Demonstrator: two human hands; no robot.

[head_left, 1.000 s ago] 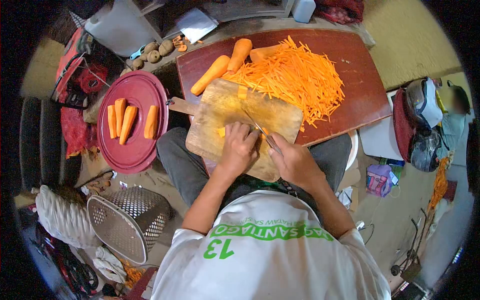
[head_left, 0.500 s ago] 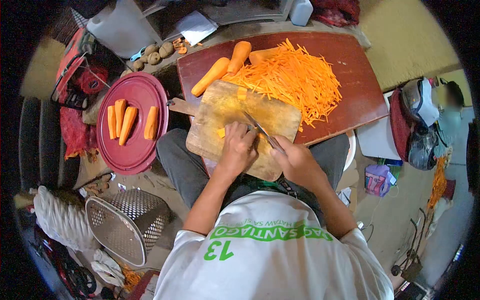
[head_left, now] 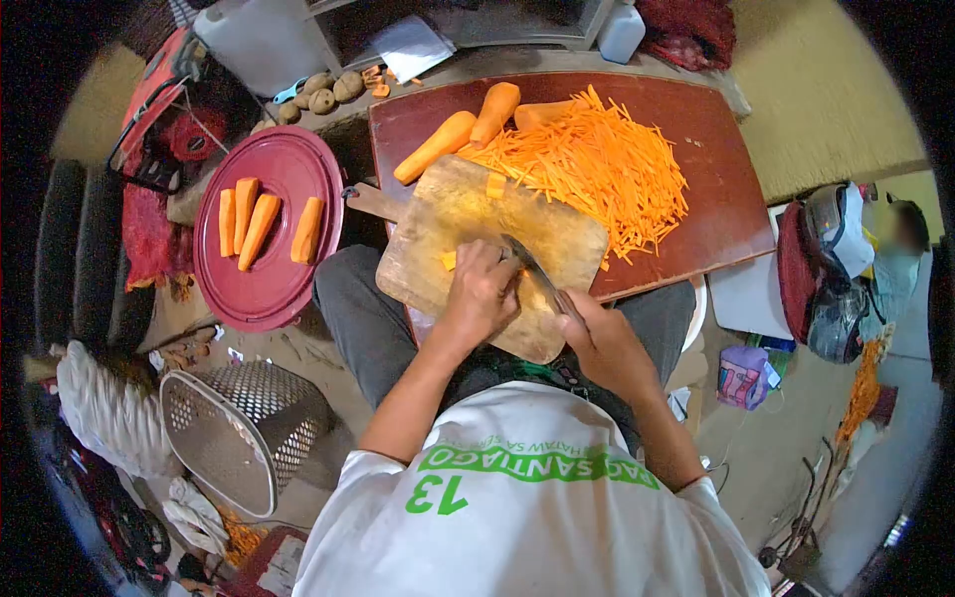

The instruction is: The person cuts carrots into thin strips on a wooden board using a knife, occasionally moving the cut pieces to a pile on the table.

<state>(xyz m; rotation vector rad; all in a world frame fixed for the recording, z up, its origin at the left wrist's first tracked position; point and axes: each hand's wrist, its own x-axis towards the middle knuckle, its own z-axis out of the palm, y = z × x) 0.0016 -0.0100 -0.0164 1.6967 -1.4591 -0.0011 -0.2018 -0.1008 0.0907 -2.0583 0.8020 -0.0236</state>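
My right hand grips a knife by its handle, the blade slanting up and left over the wooden cutting board. Beside the blade, my left hand is curled with its fingers pressed down on a carrot piece, mostly hidden beneath them. An orange carrot chunk lies left of those fingers, and another carrot chunk sits near the board's far edge. Beyond the board is a big heap of carrot strips. Whole peeled carrots rest at the heap's left.
The board lies partly on a dark red table and over my lap. To the left, a round red lid carries several peeled carrots. A plastic basket lies on the floor. Brown round vegetables sit at the back left.
The knife's blade has turned a little steeper beside my left fingers. My left hand stays curled on the board. The whole view has shifted slightly.
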